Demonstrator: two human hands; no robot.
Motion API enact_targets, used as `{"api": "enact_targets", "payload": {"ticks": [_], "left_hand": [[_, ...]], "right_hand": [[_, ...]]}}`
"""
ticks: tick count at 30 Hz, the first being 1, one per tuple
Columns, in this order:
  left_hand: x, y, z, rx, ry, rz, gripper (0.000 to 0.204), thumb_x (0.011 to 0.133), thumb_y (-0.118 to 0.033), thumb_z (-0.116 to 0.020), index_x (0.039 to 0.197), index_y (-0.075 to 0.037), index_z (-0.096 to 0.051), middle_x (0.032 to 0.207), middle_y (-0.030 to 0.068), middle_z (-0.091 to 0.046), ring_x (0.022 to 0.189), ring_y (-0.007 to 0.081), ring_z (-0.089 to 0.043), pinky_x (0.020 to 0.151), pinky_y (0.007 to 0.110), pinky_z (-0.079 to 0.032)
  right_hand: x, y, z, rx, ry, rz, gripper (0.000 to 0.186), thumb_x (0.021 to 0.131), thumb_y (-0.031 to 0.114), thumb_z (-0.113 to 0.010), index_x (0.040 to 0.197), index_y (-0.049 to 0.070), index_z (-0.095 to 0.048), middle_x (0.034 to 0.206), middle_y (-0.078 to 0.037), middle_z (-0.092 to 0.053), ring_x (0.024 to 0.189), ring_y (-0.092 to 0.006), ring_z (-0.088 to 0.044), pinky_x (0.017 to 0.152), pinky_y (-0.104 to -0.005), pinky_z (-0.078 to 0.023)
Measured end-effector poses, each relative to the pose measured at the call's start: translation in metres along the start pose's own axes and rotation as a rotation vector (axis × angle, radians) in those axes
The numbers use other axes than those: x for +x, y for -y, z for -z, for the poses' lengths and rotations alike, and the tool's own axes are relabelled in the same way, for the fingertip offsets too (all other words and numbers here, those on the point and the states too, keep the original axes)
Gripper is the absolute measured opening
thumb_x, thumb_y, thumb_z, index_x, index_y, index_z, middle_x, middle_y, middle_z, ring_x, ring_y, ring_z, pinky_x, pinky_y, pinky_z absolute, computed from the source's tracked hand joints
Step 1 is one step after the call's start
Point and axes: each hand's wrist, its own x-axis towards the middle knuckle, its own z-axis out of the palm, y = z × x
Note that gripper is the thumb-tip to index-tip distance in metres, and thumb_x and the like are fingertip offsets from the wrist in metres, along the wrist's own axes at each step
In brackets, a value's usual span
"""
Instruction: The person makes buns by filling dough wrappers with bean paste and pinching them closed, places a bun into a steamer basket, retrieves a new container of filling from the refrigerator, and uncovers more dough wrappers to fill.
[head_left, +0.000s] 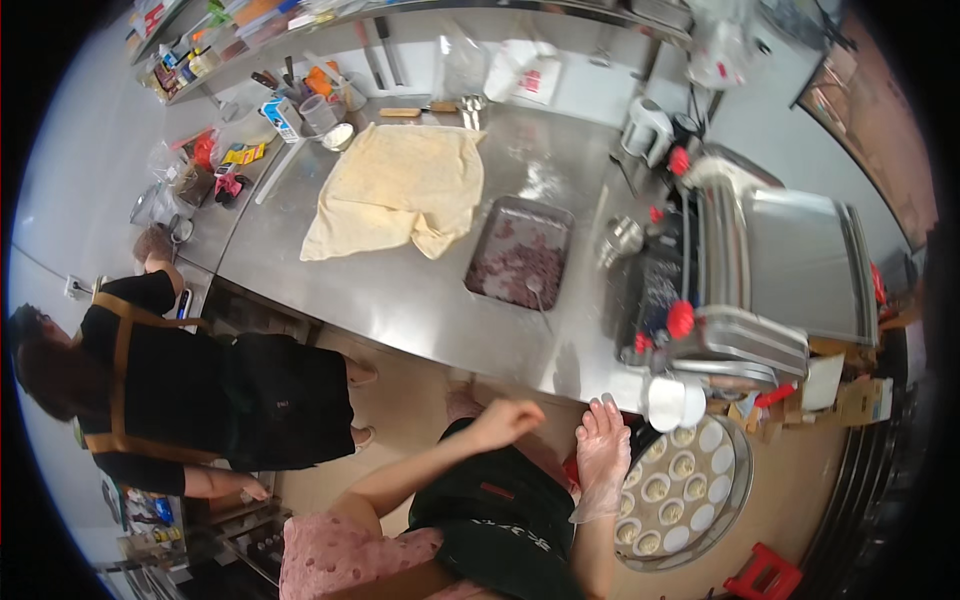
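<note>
While the left hand hangs bare in the lower middle of the frame, its fingers curl loosely inward and hold nothing. It hovers over the dark apron, just below the near edge of the steel worktable. The right hand, in a clear plastic glove, sits just to its right with fingers stretched out flat and open, gripping nothing. Its fingertips point up toward the table edge and its outer side lies at the left rim of the round tray. That tray fills the lower right of the frame and carries rows of small pale round pieces, some plain white and some with a darker centre. A white cup stands just above the tray. Above that, at right of centre, sits a metal roller machine with red knobs. On the table in the centre lies a rectangular baking pan with purplish filling, and up and left of it a large folded sheet of pale dough. At the left edge, another person in black with brown straps bends over. A red stool shows at the bottom right.
</note>
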Motion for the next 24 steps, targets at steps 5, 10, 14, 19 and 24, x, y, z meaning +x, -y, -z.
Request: {"api": "enact_targets", "payload": {"ticks": [5,10,14,19,24], "left_hand": [[0.097,0.070,0.163,0.225,-0.485,-0.074,0.015,0.083,-0.009,-0.062,0.097,-0.005,-0.064,0.090,0.0173,-0.066,0.088,0.0349,-0.063,0.080,0.044,-0.050],[0.140,0.137,0.289,0.451,-1.005,0.052,0.032,0.076,-0.005,-0.067,0.106,-0.008,-0.059,0.103,0.0171,-0.056,0.101,0.0370,-0.052,0.088,0.046,-0.044],[0.103,0.221,0.394,0.631,-1.253,0.519,0.041,0.077,-0.020,-0.074,0.112,-0.007,-0.056,0.105,0.0182,-0.054,0.100,0.0362,-0.051,0.088,0.046,-0.042],[0.074,0.228,0.416,0.657,-1.303,0.668,0.042,0.076,-0.024,-0.074,0.110,-0.006,-0.057,0.108,0.0182,-0.053,0.101,0.0367,-0.050,0.087,0.046,-0.043],[0.077,0.178,0.375,0.679,-0.854,0.363,0.034,0.075,-0.018,-0.073,0.103,-0.006,-0.059,0.107,0.0155,-0.055,0.099,0.0341,-0.053,0.078,0.045,-0.049]], "right_hand": [[0.058,-0.053,-0.061,-0.045,-0.217,-0.182,0.048,0.096,0.030,-0.056,0.133,0.001,-0.048,0.119,-0.013,-0.061,0.100,-0.0219,-0.061,0.083,-0.0324,-0.051],[0.098,-0.097,-0.122,-0.262,-0.094,-0.238,0.038,0.096,0.023,-0.057,0.126,0.001,-0.055,0.120,-0.015,-0.062,0.098,-0.0202,-0.063,0.085,-0.0306,-0.049],[0.152,-0.135,-0.183,-0.640,-0.063,-0.334,0.036,0.094,0.012,-0.056,0.127,0.000,-0.055,0.118,-0.015,-0.064,0.100,-0.0189,-0.063,0.088,-0.0298,-0.048],[0.208,-0.195,-0.197,-0.899,0.096,-0.440,0.040,0.089,0.010,-0.063,0.128,0.003,-0.056,0.115,-0.014,-0.065,0.100,-0.0240,-0.063,0.089,-0.0329,-0.048],[0.300,-0.259,-0.196,-2.241,0.223,0.423,0.050,0.076,0.021,-0.072,0.120,0.003,-0.058,0.105,-0.016,-0.063,0.094,-0.0363,-0.061,0.088,-0.0413,-0.048]]}}
